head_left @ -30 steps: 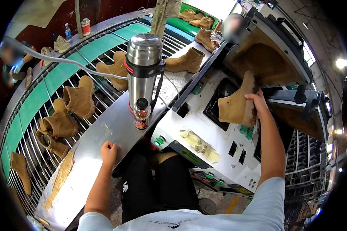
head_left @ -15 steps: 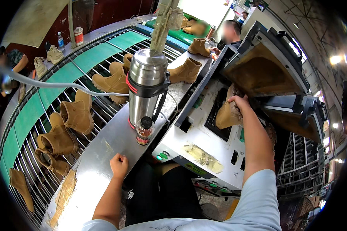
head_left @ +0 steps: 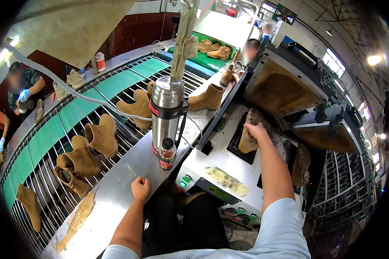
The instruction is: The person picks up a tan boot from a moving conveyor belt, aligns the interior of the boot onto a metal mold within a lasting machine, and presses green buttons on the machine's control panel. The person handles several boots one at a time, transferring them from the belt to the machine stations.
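Observation:
My right hand (head_left: 257,130) grips a tan boot (head_left: 247,142) by its sole side, over a black-rimmed recess (head_left: 240,152) in the top of a white machine (head_left: 199,166). The boot's toe points toward me, and its far end lies under the raised lid (head_left: 285,88) with its brown padded inside. My left hand (head_left: 140,188) is closed in a loose fist at the edge of the metal ledge (head_left: 121,190), with nothing visible in it. Near it stand a small dark-capped bottle (head_left: 167,154) and a large steel flask (head_left: 165,112).
Several tan boots (head_left: 101,134) stand on the curved roller conveyor (head_left: 47,172) at left. A second raised lid (head_left: 326,134) is at right, with another boot (head_left: 301,166) below it. A grey cable (head_left: 80,95) crosses the conveyor. Co-workers (head_left: 28,86) sit beyond it.
The view has shifted, uncovering the second boot on the right. In my right hand the boot has turned and now shows narrower. My left hand stays in a fist by the ledge.

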Action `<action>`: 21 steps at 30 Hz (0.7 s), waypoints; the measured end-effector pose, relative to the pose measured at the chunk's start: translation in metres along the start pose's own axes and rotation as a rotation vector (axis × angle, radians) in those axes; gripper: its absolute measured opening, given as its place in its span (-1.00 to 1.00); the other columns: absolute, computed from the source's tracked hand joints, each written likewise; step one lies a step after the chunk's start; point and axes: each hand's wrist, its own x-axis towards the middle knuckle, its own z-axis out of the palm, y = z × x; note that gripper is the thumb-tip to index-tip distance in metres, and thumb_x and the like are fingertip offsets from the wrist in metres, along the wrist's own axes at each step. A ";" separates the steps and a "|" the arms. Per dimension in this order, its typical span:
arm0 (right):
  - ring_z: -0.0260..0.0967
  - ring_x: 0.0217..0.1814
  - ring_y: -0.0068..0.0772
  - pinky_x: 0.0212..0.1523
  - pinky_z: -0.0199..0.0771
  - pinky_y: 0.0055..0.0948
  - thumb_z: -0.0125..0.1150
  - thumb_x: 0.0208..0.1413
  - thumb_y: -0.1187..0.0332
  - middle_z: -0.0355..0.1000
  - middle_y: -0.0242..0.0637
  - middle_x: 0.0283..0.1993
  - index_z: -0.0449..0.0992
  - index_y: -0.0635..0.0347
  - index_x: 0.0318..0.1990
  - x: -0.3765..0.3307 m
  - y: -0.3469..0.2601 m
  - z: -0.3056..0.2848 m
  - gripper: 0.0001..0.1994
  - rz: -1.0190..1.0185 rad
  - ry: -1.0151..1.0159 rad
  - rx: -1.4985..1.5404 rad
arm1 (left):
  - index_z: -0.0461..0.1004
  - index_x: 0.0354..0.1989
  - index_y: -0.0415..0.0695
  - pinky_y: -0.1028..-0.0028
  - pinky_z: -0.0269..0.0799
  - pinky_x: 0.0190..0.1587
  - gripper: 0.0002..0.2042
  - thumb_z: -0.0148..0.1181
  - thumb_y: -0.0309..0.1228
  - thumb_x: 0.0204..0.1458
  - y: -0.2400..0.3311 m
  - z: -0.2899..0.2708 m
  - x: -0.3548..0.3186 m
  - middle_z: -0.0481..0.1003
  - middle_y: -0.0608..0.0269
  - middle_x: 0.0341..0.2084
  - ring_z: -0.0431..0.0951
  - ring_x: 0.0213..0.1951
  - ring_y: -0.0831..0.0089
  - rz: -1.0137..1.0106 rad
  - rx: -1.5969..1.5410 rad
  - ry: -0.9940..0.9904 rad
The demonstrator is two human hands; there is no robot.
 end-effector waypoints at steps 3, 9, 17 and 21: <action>0.21 0.29 0.04 0.23 0.26 -0.20 0.29 -0.30 -0.07 0.13 0.15 0.31 -0.15 0.22 0.40 -0.011 0.010 0.016 0.11 -0.061 -0.063 -0.138 | 0.21 -0.73 -0.24 0.35 0.20 -0.58 -0.73 0.16 -0.43 -0.14 0.000 -0.001 -0.001 0.23 0.10 -0.82 0.22 -0.73 0.33 0.024 0.010 0.032; 0.28 0.22 -0.03 0.13 0.34 -0.12 0.25 -0.25 -0.09 0.23 0.05 0.25 0.02 0.00 0.37 -0.039 0.005 0.012 -0.04 -0.008 0.061 -0.126 | 0.21 -0.73 -0.24 0.32 0.20 -0.59 -0.74 0.13 -0.42 -0.16 -0.002 0.002 -0.002 0.22 0.06 -0.82 0.21 -0.73 0.27 0.016 0.014 0.041; 0.17 0.28 0.05 0.19 0.28 -0.10 0.23 -0.18 -0.20 0.12 -0.05 0.31 0.16 -0.11 0.33 -0.052 0.009 0.026 -0.13 0.088 0.158 -0.096 | 0.21 -0.73 -0.25 0.31 0.17 -0.60 -0.75 0.11 -0.41 -0.18 0.000 0.004 -0.004 0.20 0.06 -0.83 0.18 -0.74 0.29 0.021 0.052 0.041; 0.14 0.28 0.10 0.21 0.27 -0.10 0.33 -0.26 -0.12 0.12 -0.09 0.30 0.16 0.04 0.31 -0.054 0.023 0.031 -0.08 -0.186 0.181 -0.270 | 0.22 -0.73 -0.26 0.31 0.17 -0.60 -0.75 0.11 -0.42 -0.18 0.001 0.002 -0.003 0.21 0.04 -0.83 0.18 -0.74 0.28 0.030 0.033 0.044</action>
